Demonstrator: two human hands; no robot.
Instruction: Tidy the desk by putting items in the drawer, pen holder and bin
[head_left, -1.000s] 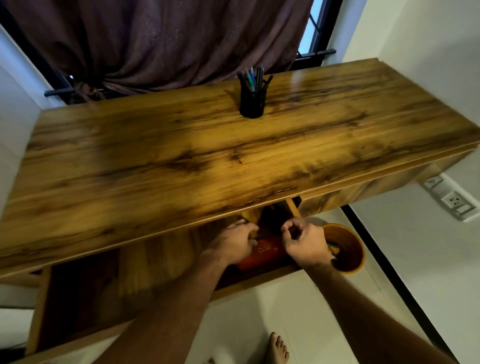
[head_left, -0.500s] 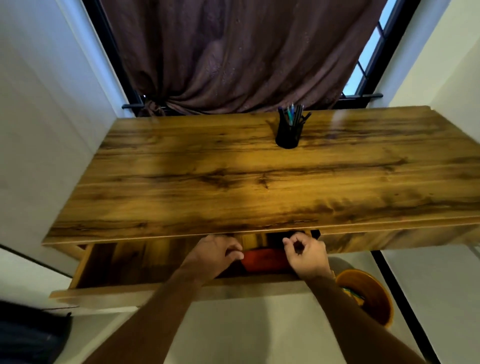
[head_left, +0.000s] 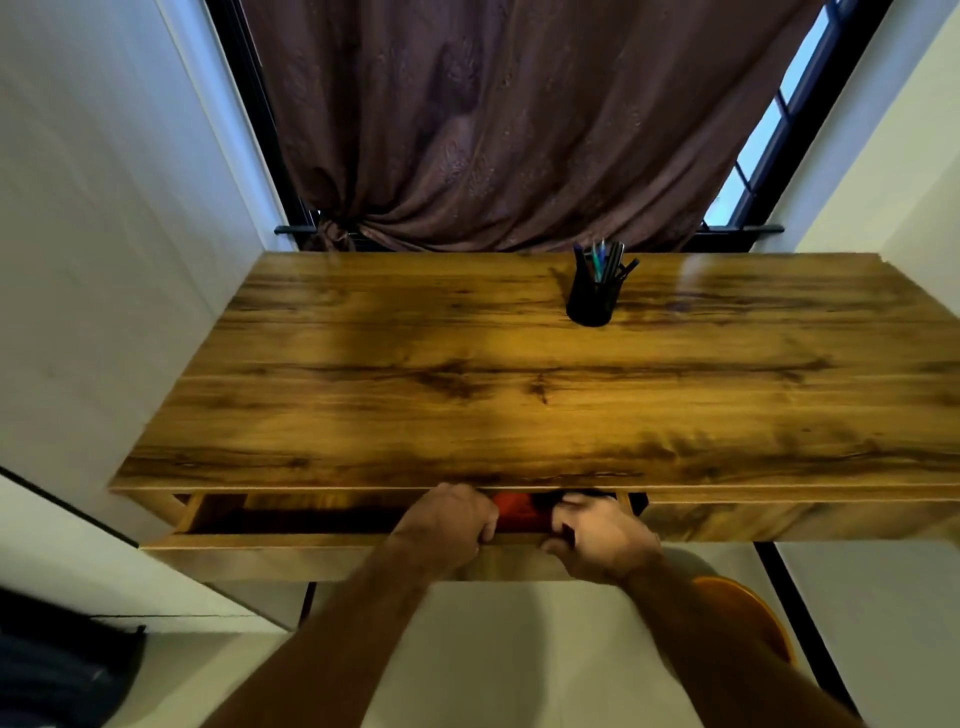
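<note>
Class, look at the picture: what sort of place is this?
Probably a home study corner: a wooden desk under a brown-curtained window, with a black pen holder and a part-open drawer.

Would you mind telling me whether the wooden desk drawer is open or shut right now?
Partly open: the wooden desk drawer juts from under the desktop, its interior and a red item visible; both hands grip its front edge.

Desk top (head_left: 467, 395): only obstruction is the pen holder (head_left: 592, 304) at 1 o'clock near the back edge. Drawer (head_left: 291, 540), 6 o'clock: opening is a narrow slot under the desk's front edge. Left hand (head_left: 447, 525) and right hand (head_left: 602, 535) grip its front rim, with a red item (head_left: 514, 512) between them. Slot free toward 8 o'clock. Orange bin (head_left: 748, 613) stands at 5 o'clock below.
</note>
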